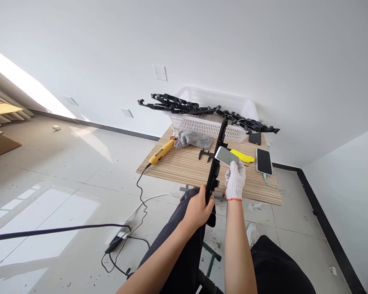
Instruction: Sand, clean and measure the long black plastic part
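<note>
Black strip (214,168) over near edge of counter (178,166), lower end clamped in left hand (200,209). Gloved right hand (234,181) grips flat grey-white block (226,156) at strip; contact unclear. Piece apparently mid-work, unfinished. Beyond, more black parts (184,107) lie across white basket (199,125); done or waiting, cannot tell.

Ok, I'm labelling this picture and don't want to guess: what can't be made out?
In the head view:
Part of the strip: hidden by the grey block.
Much inside the basket: hidden by black parts.
Caliper markings: too small.
Thick cable: cut off by the left edge.
</note>
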